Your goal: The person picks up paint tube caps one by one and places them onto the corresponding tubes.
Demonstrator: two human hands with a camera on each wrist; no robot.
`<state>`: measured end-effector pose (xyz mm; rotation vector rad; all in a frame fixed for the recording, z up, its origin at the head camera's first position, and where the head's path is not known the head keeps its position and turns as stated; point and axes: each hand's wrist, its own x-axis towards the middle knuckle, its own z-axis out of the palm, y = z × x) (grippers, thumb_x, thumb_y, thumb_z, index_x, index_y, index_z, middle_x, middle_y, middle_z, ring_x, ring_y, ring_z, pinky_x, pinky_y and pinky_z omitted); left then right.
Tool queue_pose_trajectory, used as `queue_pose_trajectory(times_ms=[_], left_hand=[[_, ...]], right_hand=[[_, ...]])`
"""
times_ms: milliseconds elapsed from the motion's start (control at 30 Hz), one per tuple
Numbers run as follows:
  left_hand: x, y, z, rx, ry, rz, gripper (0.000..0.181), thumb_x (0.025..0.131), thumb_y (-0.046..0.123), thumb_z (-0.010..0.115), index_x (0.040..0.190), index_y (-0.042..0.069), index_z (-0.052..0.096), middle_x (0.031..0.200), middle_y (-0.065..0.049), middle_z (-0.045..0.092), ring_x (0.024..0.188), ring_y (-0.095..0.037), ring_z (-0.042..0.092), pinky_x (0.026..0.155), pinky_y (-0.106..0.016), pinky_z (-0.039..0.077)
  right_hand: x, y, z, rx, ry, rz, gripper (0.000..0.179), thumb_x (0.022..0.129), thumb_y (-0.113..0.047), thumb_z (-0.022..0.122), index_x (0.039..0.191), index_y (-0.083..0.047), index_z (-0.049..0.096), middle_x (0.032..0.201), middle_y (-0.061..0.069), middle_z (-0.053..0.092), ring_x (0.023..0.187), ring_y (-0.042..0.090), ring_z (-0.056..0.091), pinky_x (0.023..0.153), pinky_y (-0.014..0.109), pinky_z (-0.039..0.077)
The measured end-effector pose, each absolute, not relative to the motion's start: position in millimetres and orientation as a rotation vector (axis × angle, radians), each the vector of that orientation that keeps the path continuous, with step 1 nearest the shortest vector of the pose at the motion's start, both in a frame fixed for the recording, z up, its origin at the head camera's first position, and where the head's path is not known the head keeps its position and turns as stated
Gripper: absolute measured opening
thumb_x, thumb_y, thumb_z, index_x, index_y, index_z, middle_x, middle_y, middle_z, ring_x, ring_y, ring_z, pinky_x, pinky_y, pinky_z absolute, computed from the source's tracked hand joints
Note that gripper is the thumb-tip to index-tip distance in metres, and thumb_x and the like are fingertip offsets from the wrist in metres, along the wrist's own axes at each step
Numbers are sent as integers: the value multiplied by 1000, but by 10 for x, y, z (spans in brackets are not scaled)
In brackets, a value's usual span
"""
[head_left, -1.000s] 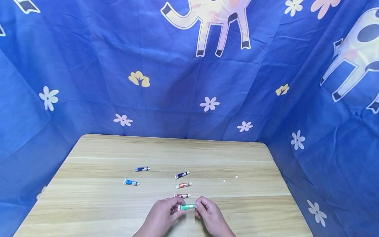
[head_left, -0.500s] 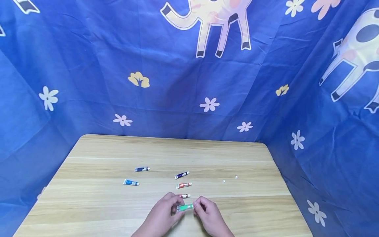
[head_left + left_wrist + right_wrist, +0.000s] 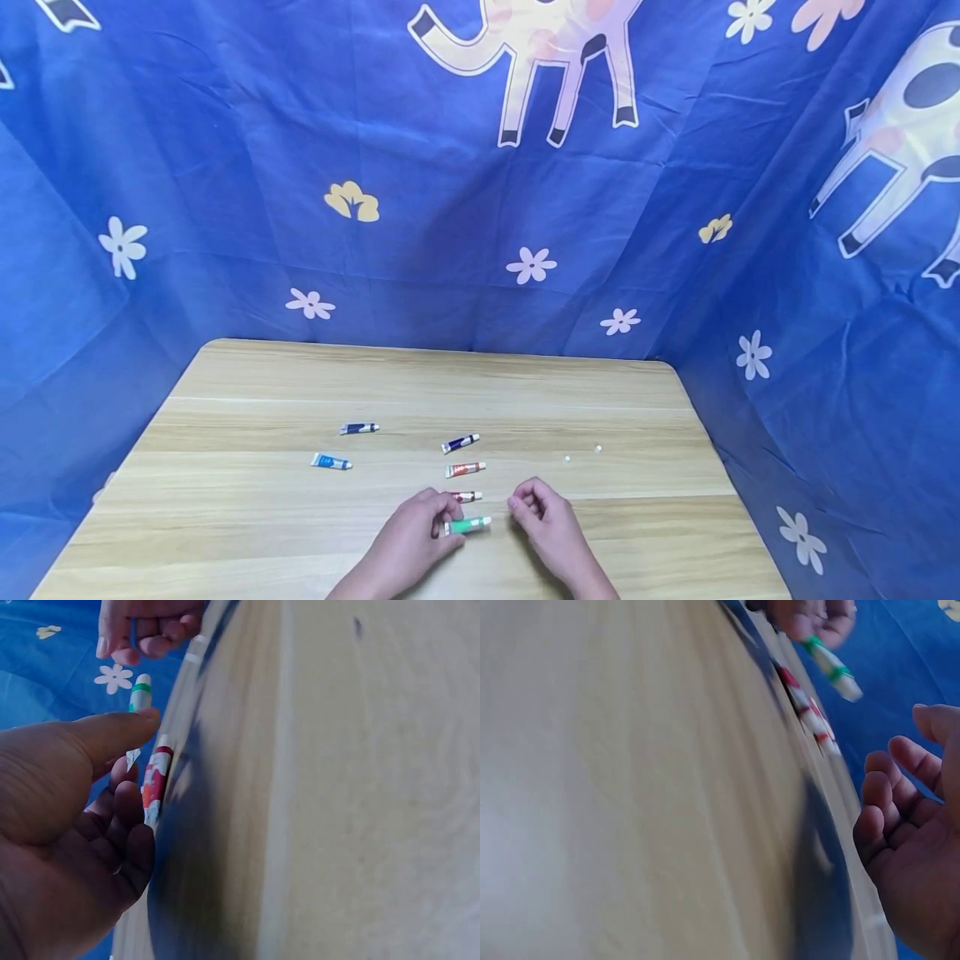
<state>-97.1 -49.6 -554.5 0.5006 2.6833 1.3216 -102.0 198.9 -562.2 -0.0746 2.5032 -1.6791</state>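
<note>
My left hand (image 3: 414,533) pinches a green paint tube (image 3: 472,525) by its flat end, between thumb and fingers, just above the table. The tube's white-capped end points right; both wrist views show that cap at its tip. To the right of it, my right hand (image 3: 546,523) is held apart from the tube. Its fingers are loosely bent, the thumb stands off from them in the right wrist view, and nothing is seen between them. Behind the green tube lies a dark red paint tube (image 3: 470,497), partly hidden by my left fingers.
An orange-red tube (image 3: 466,469) and a dark purple tube (image 3: 461,443) lie farther back. To the left are a light blue tube (image 3: 332,462) and a dark blue tube (image 3: 360,428). Two small white bits (image 3: 567,458) lie at right. Blue patterned cloth (image 3: 450,292) hangs behind the table.
My right hand has let go of the tube's capped end and moved away to the right. My left hand has shifted slightly left with the green paint tube.
</note>
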Motion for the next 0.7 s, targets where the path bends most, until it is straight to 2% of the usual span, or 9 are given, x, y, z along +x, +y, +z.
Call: queue_pose_trajectory(times_ms=[300, 533, 700], left_hand=[[-988, -494, -5595, 553, 2694, 1239, 26, 83, 21, 93, 90, 25, 68, 81, 10, 52, 69, 3, 41, 61, -21, 37], [-996, -488, -5644, 561, 2745, 1168, 26, 83, 18, 92, 90, 25, 68, 83, 11, 52, 71, 3, 41, 63, -22, 38], [-1003, -475, -5664, 548, 2761, 1134, 26, 82, 18, 92, 89, 25, 68, 84, 11, 54, 73, 2, 42, 66, -23, 40]], right_hand=[[-1219, 2316, -5629, 99, 2547, -1814, 12, 99, -10, 76, 105, -5, 67, 88, 0, 62, 75, 6, 56, 67, 17, 49], [-1380, 2583, -5713, 248, 2601, -1815, 23, 97, -6, 78, 116, -1, 66, 93, 2, 63, 78, 6, 56, 68, 16, 49], [-1471, 2691, -5782, 320, 2631, -1812, 28, 91, 1, 80, 116, 1, 67, 92, 6, 64, 78, 5, 55, 66, 14, 48]])
